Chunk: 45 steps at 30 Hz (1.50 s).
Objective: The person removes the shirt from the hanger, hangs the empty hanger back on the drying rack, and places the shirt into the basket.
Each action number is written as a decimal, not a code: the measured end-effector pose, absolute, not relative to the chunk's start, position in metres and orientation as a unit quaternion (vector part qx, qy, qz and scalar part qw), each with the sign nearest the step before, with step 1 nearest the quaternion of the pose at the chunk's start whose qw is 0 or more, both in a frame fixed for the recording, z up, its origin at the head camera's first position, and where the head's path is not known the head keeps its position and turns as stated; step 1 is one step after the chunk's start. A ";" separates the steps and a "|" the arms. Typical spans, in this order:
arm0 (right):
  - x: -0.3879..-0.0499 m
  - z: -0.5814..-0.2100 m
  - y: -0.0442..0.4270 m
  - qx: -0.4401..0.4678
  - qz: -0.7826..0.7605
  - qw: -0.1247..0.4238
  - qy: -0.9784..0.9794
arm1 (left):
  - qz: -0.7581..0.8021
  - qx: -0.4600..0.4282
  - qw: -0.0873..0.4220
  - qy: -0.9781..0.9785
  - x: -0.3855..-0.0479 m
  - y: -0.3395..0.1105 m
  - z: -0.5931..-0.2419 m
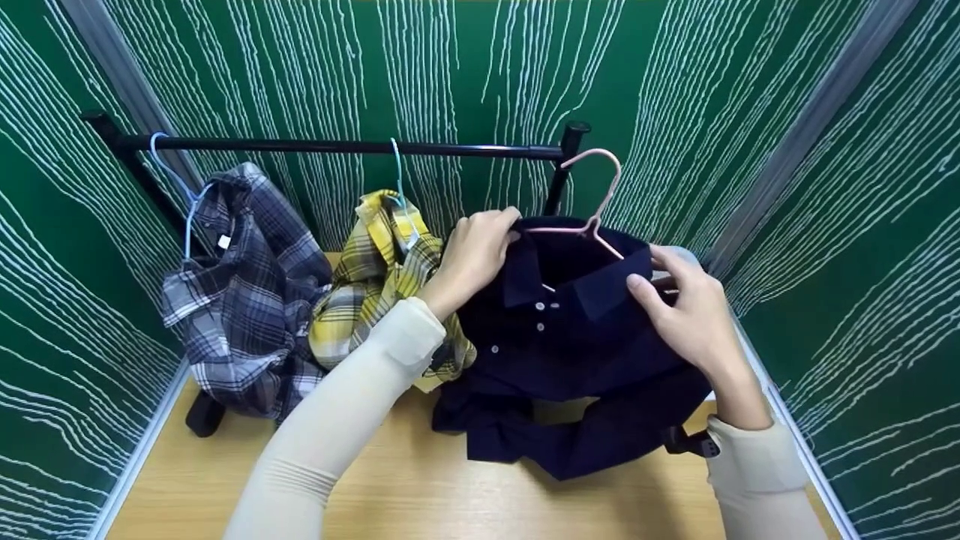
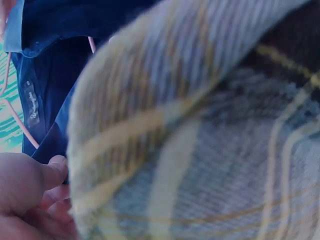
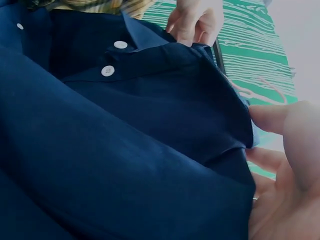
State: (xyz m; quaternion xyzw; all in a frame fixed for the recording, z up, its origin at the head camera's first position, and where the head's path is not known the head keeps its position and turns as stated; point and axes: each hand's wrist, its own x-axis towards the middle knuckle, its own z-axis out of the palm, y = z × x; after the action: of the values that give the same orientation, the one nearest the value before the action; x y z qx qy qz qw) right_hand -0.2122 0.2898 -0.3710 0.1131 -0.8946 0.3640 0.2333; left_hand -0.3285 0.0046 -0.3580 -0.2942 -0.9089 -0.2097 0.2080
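Note:
A navy button-up shirt (image 1: 555,352) is on a pink hanger (image 1: 616,176), whose hook stands up from the collar beside the rack's right post. At the collar's left side, my left hand (image 1: 480,251) pinches the cloth between thumb and fingers. My right hand (image 1: 694,315) holds the right shoulder by the collar, thumb in front and fingers behind; the right wrist view shows this thumb (image 3: 270,117) at the fabric's edge. White buttons (image 3: 108,71) run down the shirt front. Inside the neck, the left wrist view shows a label (image 2: 33,102).
A black clothes rack (image 1: 315,145) stands behind. From it hang a dark plaid shirt (image 1: 255,300) on a blue hanger (image 1: 176,176) and a yellow plaid shirt (image 1: 375,277) on a light-blue hanger (image 1: 398,169), close to my left forearm. Green walls (image 1: 885,247) enclose the wooden surface (image 1: 420,480).

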 end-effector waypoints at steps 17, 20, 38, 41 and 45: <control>-0.224 -0.405 0.297 0.090 0.367 0.288 -0.880 | -0.271 -0.297 0.148 -0.904 -0.330 -0.007 -0.382; -0.224 -0.409 0.299 0.085 0.361 0.292 -0.882 | -0.282 -0.301 0.141 -0.900 -0.331 -0.009 -0.384; -0.224 -0.417 0.302 0.091 0.383 0.346 -0.852 | -0.286 -0.292 0.085 -0.909 -0.332 -0.022 -0.385; -0.223 -0.417 0.302 0.093 0.387 0.350 -0.848 | -0.278 -0.281 0.088 -0.914 -0.332 -0.026 -0.385; -0.222 -0.417 0.301 0.090 0.393 0.350 -0.846 | -0.277 -0.270 0.084 -0.918 -0.333 -0.029 -0.388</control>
State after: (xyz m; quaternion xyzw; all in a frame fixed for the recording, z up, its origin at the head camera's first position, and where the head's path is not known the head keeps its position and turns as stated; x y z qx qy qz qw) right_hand -0.2219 0.3015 -0.4172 0.0905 -0.8455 0.3927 0.3503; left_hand -0.3329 -0.0287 -0.3876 -0.2699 -0.9182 -0.2773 0.0842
